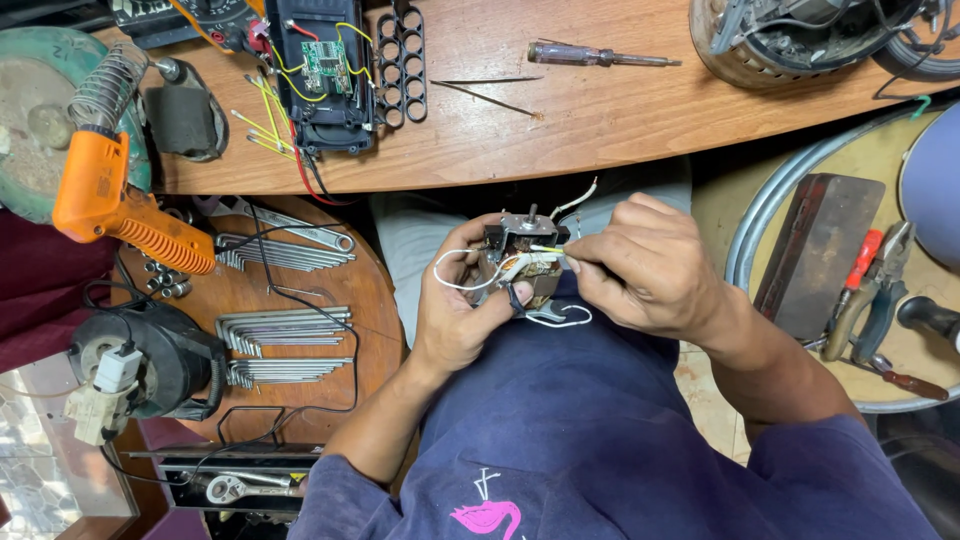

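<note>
white wires point(455, 275) curl out of the small motor point(522, 258) that we hold over our lap, just below the edge of the wooden bench point(600, 110). our left hand point(458, 310) is closed around the motor from the side and from below, with the thumb pressed on its lower part, so the motor sits firm and a little tilted. our right hand point(640, 265) is narrow, the fingertips pinched on a thin pale wire end point(548, 248) at the top of the motor, near the copper winding. we judge that the step in hand is the work on the wiring: one lead is held at its place on the motor body. the next move, as we see it, calls for a small and exact motion of the right fingers while the left hand keeps the motor from turning; the wire is thin and soft, so it can slip or bend easily. the motor looks hard and heavy, of dark metal plates with shiny parts, and the wires have smooth plastic skin. on the bench lie a screwdriver point(600, 57) with a clear handle and an open black case with a green board point(322, 70). to our left an orange soldering gun point(115, 205) rests near rows of steel keys point(285, 330) on a round wooden table point(380, 300), and to our right pliers point(870, 290) with red handles lie on a round tray point(775, 205).
</note>
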